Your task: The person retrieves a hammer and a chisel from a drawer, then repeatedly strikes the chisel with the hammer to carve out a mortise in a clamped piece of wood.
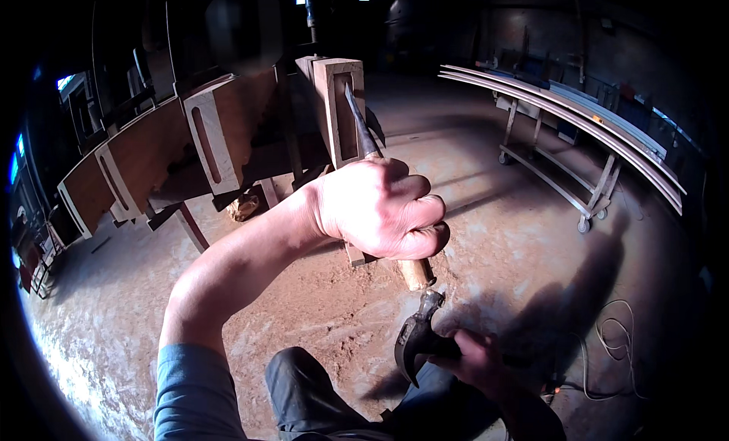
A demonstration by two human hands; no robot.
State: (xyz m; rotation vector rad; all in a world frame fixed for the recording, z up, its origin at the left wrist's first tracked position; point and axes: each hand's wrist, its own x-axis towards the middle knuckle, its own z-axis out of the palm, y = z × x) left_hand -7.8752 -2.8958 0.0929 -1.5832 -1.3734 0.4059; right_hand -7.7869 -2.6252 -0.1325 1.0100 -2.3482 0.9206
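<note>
Wooden-handled chisel point(364, 137) inside left-hand fingers point(410, 206)

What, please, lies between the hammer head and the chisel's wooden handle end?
Nothing: in the head view only bare sawdust floor shows between hammer and chisel.

Dull metal chisel point(361, 122), wooden handle point(416, 273), smooth wood beam point(339, 111).

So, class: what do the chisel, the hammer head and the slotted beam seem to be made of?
Chisel: grey blade with a dull shine, likely steel; its pale round handle looks like wood. Hammer head: dark, worn metal, probably steel. Slotted beam: reddish-brown wood with a smooth, planed face.
</note>
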